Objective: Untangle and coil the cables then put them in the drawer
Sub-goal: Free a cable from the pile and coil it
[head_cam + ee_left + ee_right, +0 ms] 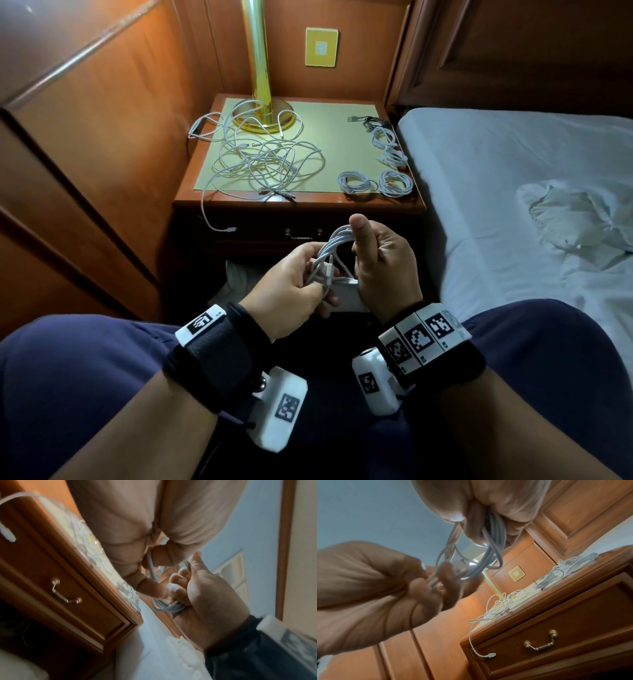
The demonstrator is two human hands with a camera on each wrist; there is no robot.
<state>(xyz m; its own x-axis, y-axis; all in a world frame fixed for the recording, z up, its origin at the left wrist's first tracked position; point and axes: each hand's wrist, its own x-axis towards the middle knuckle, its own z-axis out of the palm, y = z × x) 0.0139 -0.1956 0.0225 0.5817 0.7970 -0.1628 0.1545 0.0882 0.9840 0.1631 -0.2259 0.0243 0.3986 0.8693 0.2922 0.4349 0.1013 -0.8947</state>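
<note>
Only the head view shows the tangle (260, 161) and finished coils (376, 181) on the nightstand (298, 202) beyond the fingers; the right wrist view shows the drawer (573, 635) shut. Left hand (291, 291) pinches the plug end; right hand (380, 263) curls round the looped cable (337, 243). No legible writing.

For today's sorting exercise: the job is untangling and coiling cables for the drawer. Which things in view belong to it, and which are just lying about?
Belong:
- white cable held by left hand and right hand
- tangled cables
- coiled cables
- drawer, closed

Lying about:
- brass lamp
- wall switch
- bed
</note>
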